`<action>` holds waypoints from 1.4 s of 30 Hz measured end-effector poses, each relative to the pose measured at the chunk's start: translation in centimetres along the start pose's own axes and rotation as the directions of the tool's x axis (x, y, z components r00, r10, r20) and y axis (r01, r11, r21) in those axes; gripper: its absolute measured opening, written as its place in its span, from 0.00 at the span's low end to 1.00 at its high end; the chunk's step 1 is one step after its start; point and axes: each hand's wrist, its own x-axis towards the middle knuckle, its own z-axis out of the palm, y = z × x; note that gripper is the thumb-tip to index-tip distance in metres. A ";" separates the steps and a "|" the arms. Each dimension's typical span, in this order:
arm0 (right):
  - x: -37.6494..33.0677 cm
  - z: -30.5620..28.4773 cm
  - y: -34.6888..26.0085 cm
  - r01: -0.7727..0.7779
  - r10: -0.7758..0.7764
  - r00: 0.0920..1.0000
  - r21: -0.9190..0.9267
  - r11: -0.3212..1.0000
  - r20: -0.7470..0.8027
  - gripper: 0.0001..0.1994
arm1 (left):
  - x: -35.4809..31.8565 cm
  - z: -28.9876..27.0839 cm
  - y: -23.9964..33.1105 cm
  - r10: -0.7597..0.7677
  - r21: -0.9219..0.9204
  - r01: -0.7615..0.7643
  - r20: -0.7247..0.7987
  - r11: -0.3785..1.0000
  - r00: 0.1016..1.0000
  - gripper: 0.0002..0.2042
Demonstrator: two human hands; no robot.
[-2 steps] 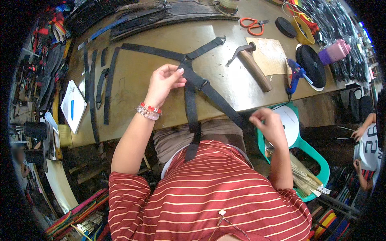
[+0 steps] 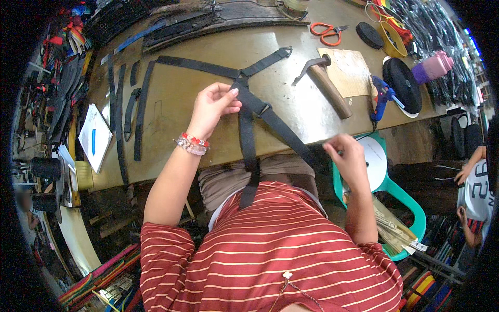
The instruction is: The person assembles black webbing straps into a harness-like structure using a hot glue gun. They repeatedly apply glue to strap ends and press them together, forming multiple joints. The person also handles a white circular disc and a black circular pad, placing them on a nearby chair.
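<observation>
A harness of black webbing straps (image 2: 280,129) lies across the table, its arms meeting at a joint near the middle. My left hand (image 2: 215,104), with beaded bracelets at the wrist, pinches the webbing just below that joint. One strap carries a slide buckle (image 2: 264,109) and runs down to the right over the table's front edge. Another hangs over the edge toward my lap. By the end of the buckled strap, my right hand (image 2: 347,158) is raised with its fingers curled together. Whether it grips anything is hidden by the dark background.
Cut black straps (image 2: 139,114) and a notepad (image 2: 95,137) lie at left. To the right are a hammer (image 2: 332,91), a blue glue gun (image 2: 382,96), a webbing roll (image 2: 403,86), orange-handled scissors (image 2: 328,34) and a tumbler (image 2: 433,67). A green chair (image 2: 418,218) stands by my right arm.
My right hand has risen slightly. My left hand keeps its pinch on the webbing in the same place.
</observation>
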 end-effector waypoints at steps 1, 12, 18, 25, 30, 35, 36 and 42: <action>0.5 0.5 -1.3 0.073 -0.067 0.996 0.091 0.993 -0.065 0.09 | -0.1 0.2 0.2 -0.001 -0.003 0.001 0.002 1.000 1.000 0.07; 8.3 4.9 -10.3 0.562 -0.435 0.756 0.143 0.815 -0.489 0.15 | 0.2 1.3 5.2 0.079 0.021 -0.083 0.169 0.996 0.983 0.10; 9.3 5.1 -10.4 0.472 -0.388 0.827 0.130 0.872 -0.407 0.14 | 2.4 0.9 4.8 0.025 -0.018 -0.021 0.210 1.000 0.977 0.10; 10.1 6.8 -8.0 0.462 -0.431 0.877 0.128 0.877 -0.211 0.13 | 5.6 -1.9 2.4 0.358 0.696 -0.520 0.382 0.495 0.852 0.05; 9.9 8.2 -7.4 0.490 -0.472 0.864 0.074 0.868 -0.176 0.13 | 6.0 -2.2 0.6 0.394 0.675 -0.601 0.459 0.428 0.796 0.06; 10.1 8.2 -7.5 0.510 -0.498 0.853 0.045 0.859 -0.157 0.13 | 5.5 -2.0 0.2 0.430 0.680 -0.639 0.487 0.359 0.760 0.07; 10.2 8.2 -7.6 0.510 -0.498 0.853 0.044 0.859 -0.155 0.13 | 5.4 -2.0 0.3 0.437 0.682 -0.645 0.491 0.345 0.753 0.08; 10.0 8.4 -7.9 0.497 -0.489 0.857 0.005 0.868 -0.161 0.14 | 5.2 -1.7 0.6 0.429 0.688 -0.628 0.476 0.362 0.768 0.08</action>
